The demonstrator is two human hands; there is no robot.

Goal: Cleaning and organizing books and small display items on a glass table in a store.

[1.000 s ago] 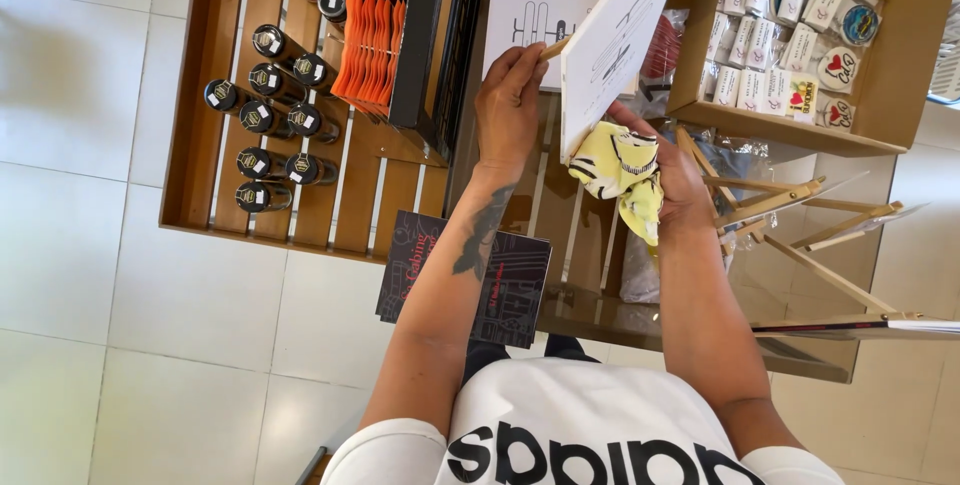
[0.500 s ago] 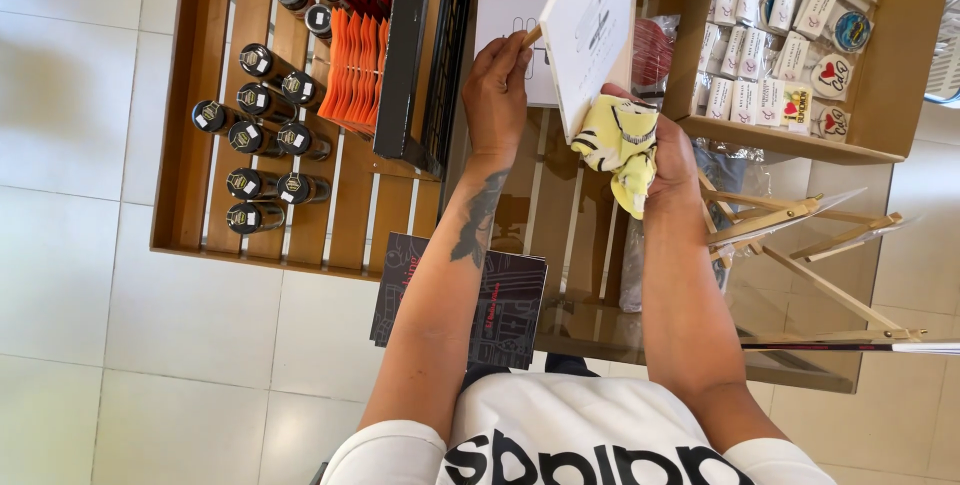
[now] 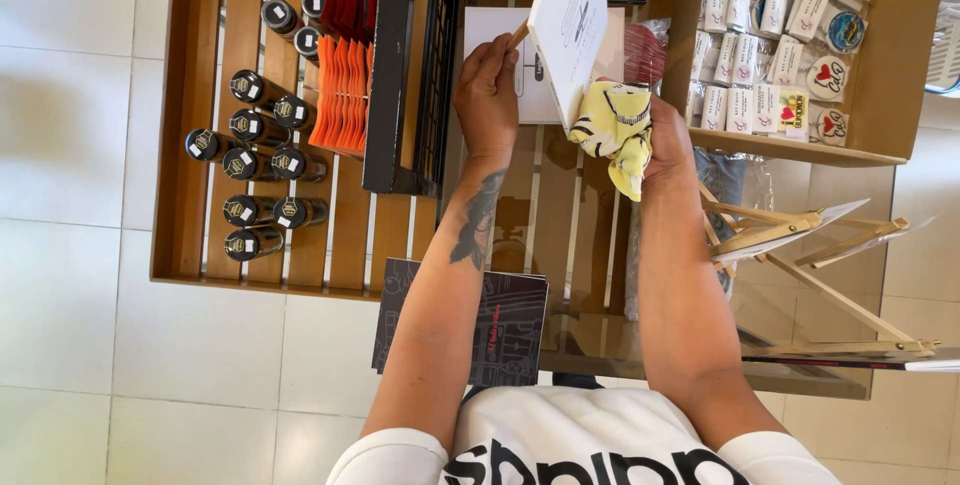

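Wiping white board (image 3: 572, 20) over slatted shelf (image 3: 255, 245).
Left hand (image 3: 487, 95) clamped on board's wooden edge; right hand (image 3: 665, 140) fisted around yellow cloth (image 3: 615, 130), pressed to board.

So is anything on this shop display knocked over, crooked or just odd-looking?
Nothing looks spilled or broken. The only thing off its stand is the white canvas board, held tilted in the left hand while the right hand presses a yellow cloth to it. The black bottles lie in rows.
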